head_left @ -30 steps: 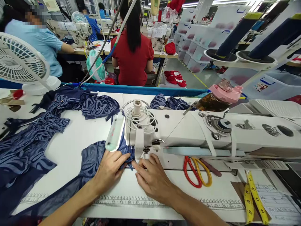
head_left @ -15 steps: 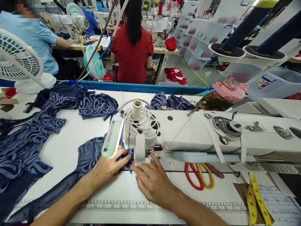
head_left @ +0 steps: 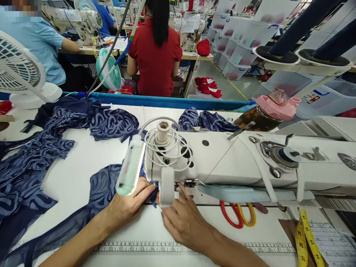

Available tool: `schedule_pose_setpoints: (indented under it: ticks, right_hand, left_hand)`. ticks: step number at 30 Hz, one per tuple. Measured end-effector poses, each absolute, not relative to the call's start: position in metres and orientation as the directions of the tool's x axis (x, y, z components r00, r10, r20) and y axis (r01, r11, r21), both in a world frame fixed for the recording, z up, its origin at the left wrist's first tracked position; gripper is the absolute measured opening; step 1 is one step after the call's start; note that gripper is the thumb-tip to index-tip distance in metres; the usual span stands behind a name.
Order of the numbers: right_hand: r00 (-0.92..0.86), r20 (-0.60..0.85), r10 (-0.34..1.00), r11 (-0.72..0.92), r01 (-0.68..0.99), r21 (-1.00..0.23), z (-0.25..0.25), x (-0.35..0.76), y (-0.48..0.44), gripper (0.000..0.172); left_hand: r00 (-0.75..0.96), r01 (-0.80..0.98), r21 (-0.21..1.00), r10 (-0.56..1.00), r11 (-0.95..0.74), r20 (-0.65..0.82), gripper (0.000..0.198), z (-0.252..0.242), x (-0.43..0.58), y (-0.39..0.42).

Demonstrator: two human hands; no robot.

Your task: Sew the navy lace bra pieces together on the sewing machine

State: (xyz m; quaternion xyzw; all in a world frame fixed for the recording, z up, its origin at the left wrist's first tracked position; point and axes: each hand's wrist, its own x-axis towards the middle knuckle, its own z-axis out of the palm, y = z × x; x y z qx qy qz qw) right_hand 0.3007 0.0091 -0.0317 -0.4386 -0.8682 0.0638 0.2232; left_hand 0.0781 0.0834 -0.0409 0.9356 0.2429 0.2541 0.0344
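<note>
A navy patterned bra lies left of the sewing machine, and its edge runs under the machine head. My left hand is closed on the bra fabric beside the needle area, its fingers pressed together there. To the right of the presser area, my right hand rests palm down with fingers apart. Some of its fingertips are hidden behind the white machine head, near the fabric edge. A small lamp hangs over my left hand and covers part of the bra.
More navy bras are heaped at left, with others behind the machine. Red-and-yellow-handled scissors, a tape measure and a paper sheet lie at right. A pink-lidded jug stands behind. Co-workers sit ahead.
The view has shifted slightly. My left fingers have drawn closer together on the fabric, and the machine head hides more of my right fingertips. Both hands remain beside the needle area.
</note>
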Motion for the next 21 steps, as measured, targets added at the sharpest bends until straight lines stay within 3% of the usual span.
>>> schedule_pose_setpoints:
  ticks: [12, 21]
  right_hand:
    - [-0.524, 0.331, 0.784, 0.615, 0.726, -0.308, -0.034, 0.302, 0.009, 0.036]
    - [-0.472, 0.300, 0.829, 0.553, 0.773, -0.310, -0.042, 0.299, 0.019, 0.046]
  left_hand:
    - [0.745, 0.500, 0.213, 0.542, -0.840, 0.388, 0.043, -0.040, 0.083, 0.073]
    - [0.810, 0.449, 0.232, 0.503, -0.863, 0.301, 0.046, -0.039, 0.075, 0.103]
